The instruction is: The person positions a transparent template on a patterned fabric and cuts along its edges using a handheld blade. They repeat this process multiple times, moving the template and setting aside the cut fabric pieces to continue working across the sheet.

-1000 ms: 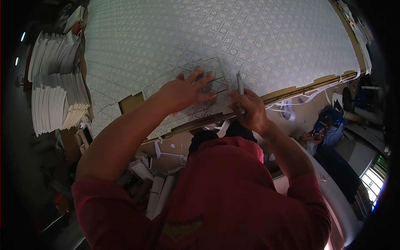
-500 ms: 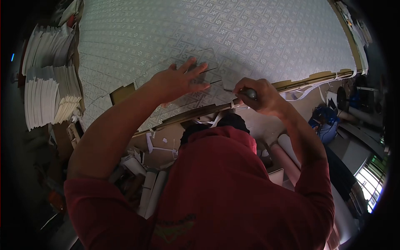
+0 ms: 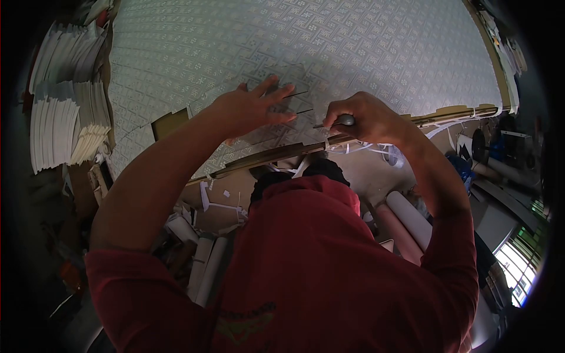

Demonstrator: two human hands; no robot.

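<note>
Resting the left hand (image 3: 254,107), with the grip spread apart, on a clear slotted plate (image 3: 299,102) over the patterned sheet (image 3: 353,53), close to the near edge of the desk (image 3: 265,159). Holding a slim tool (image 3: 345,119) in the right hand (image 3: 366,116), just right of the plate, with the grip clamped around its handle.

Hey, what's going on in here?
A person in a red shirt is working on a large patterned sheet. Their left hand is spread over what looks like a clear slotted template. The right hand grips a slim tool with a rounded grey end, close to the template; whether its tip touches anything is unclear. To the left, a gap in the sheet shows a brown surface.
</note>
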